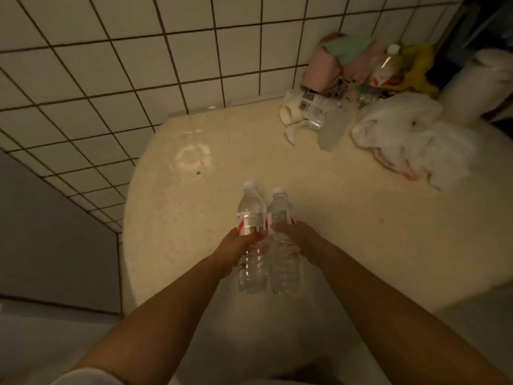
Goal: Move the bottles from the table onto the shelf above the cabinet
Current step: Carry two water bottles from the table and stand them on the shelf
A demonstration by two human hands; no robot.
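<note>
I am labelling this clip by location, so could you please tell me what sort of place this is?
Probably a home kitchen or utility corner: a white tiled wall behind a beige speckled counter, with crumpled plastic bags and household clutter piled in the far corner.

Left bottle [251, 234]: held in left hand [236, 247], touching right bottle [283, 240].
Right bottle: held in right hand [301, 241].
Third bottle [384, 69]: located far right on table [333, 204], behind bag [410, 137].

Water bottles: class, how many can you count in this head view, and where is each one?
3. One bottle is gripped by the left hand, a second bottle by the right hand, and a third bottle stands in the far-right clutter, which may hide more.
</note>
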